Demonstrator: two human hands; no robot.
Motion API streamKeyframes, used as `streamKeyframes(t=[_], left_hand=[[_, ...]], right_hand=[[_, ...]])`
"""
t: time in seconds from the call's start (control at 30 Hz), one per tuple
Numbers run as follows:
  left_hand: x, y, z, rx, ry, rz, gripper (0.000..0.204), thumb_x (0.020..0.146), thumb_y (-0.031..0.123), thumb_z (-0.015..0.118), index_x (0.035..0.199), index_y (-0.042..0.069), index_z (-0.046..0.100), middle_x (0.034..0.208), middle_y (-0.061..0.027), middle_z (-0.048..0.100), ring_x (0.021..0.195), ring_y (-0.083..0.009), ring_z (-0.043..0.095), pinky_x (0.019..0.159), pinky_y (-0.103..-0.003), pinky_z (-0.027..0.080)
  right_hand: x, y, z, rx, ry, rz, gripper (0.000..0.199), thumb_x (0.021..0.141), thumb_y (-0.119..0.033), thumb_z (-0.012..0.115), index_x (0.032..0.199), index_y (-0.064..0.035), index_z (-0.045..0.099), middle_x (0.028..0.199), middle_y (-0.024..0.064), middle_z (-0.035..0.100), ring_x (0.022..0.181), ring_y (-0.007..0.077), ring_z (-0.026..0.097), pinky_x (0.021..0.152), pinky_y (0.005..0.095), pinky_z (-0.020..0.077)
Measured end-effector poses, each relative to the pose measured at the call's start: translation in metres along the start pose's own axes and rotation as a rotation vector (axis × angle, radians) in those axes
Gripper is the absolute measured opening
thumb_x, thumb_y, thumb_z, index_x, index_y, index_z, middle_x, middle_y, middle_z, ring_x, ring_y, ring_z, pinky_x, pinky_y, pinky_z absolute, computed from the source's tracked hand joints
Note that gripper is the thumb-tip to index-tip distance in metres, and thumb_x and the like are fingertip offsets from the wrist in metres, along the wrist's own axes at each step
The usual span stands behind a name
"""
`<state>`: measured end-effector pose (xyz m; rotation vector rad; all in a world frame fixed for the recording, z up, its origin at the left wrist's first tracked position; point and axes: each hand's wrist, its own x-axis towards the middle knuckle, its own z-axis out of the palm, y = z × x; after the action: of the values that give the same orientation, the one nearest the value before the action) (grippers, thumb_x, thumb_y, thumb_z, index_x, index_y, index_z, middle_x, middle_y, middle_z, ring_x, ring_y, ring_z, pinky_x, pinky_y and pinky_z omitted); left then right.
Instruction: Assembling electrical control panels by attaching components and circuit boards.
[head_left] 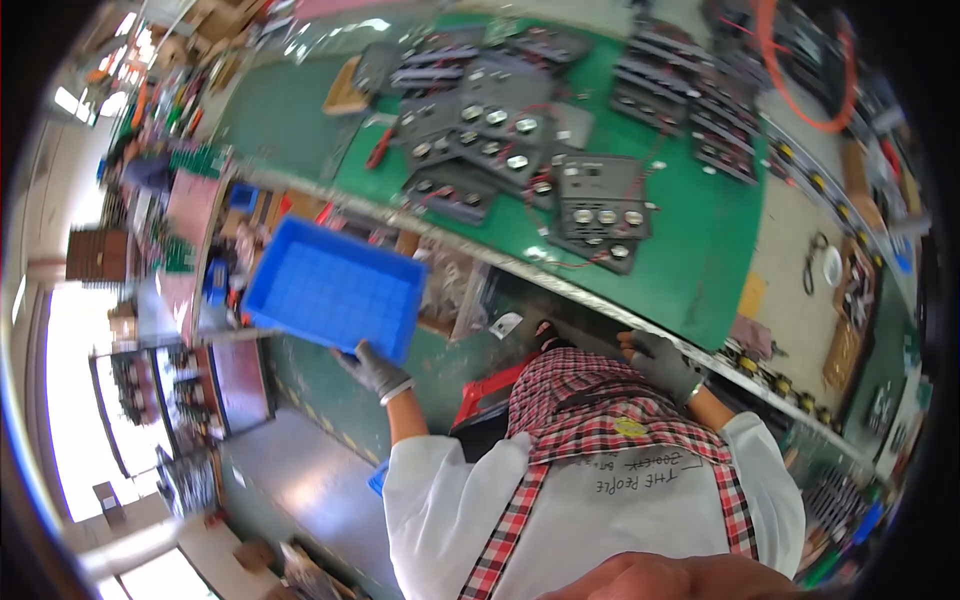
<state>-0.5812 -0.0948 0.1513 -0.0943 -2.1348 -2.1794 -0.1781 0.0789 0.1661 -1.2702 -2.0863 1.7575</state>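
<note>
While the gloved left hand (377, 374) grips the blue tray (340, 283) by its near edge, out to the left before the green table (705, 275), the right hand (662, 364) hangs near the apron (580, 395); whether it's holding anything, I can't tell. One hand, one edge: a slack grip could let the tray's far side dip, and a careless swing could knock the table. Farther out sit dark panels (602, 180) with trailing wires (577, 265); a snag there could drag one off.
</note>
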Motion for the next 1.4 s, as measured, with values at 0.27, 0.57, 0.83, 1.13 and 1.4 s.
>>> streamKeyframes(t=[0.27, 0.57, 0.83, 1.13, 1.4], left_hand=[[-0.190, 0.119, 0.134, -0.341, -0.870, -0.183, 0.069, 0.072, 0.034, 0.058, 0.128, 0.004, 0.032, 0.120, -0.0147, 0.044, 0.105, -0.0300, 0.046, 0.087, -0.042, 0.040], [-0.481, 0.065, 0.263, 0.000, -1.546, -1.062, 0.047, 0.077, 0.033, 0.051, 0.115, 0.006, 0.043, 0.106, -0.0091, 0.053, 0.095, -0.0261, 0.052, 0.080, -0.042, 0.043], [-0.551, -0.034, 0.357, 0.583, -1.841, -0.221, 0.048, 0.082, 0.037, 0.045, 0.116, 0.003, 0.044, 0.113, -0.0162, 0.050, 0.096, -0.0281, 0.051, 0.080, -0.043, 0.042], [-0.586, -0.001, 0.331, 0.325, -2.132, 1.966, 0.053, 0.081, 0.039, 0.049, 0.120, 0.003, 0.043, 0.115, -0.0230, 0.049, 0.110, -0.0407, 0.042, 0.087, -0.044, 0.038], [-0.594, -0.184, 0.412, 1.062, -1.972, 1.290, 0.045, 0.082, 0.040, 0.044, 0.103, 0.001, 0.054, 0.105, -0.0235, 0.055, 0.094, -0.0417, 0.052, 0.081, -0.045, 0.041]], right_hand=[[-0.119, 0.068, -0.080, 0.138, 0.204, 0.165, 0.037, 0.077, -0.021, 0.051, 0.113, -0.0106, 0.054, 0.089, 0.0059, 0.063, 0.075, 0.0162, 0.061, 0.069, 0.0280, 0.0490], [-0.280, 0.172, -0.108, 0.383, 0.836, 0.334, 0.033, 0.076, -0.018, 0.051, 0.107, -0.0077, 0.057, 0.090, 0.0074, 0.063, 0.084, 0.0204, 0.060, 0.077, 0.0299, 0.0456], [-0.344, 0.163, -0.056, 0.579, 1.301, 0.612, 0.035, 0.076, -0.019, 0.050, 0.109, -0.0081, 0.056, 0.094, 0.0104, 0.062, 0.090, 0.0240, 0.059, 0.081, 0.0311, 0.0445], [-0.416, 0.151, 0.023, 0.548, 1.793, 1.053, 0.042, 0.074, -0.025, 0.054, 0.114, -0.0100, 0.053, 0.100, 0.0130, 0.060, 0.096, 0.0293, 0.056, 0.084, 0.0362, 0.0433], [-0.584, 0.157, 0.108, 0.228, 2.351, 1.636, 0.050, 0.074, -0.025, 0.060, 0.119, -0.0103, 0.047, 0.109, 0.0160, 0.052, 0.099, 0.0305, 0.053, 0.087, 0.0337, 0.0412]])
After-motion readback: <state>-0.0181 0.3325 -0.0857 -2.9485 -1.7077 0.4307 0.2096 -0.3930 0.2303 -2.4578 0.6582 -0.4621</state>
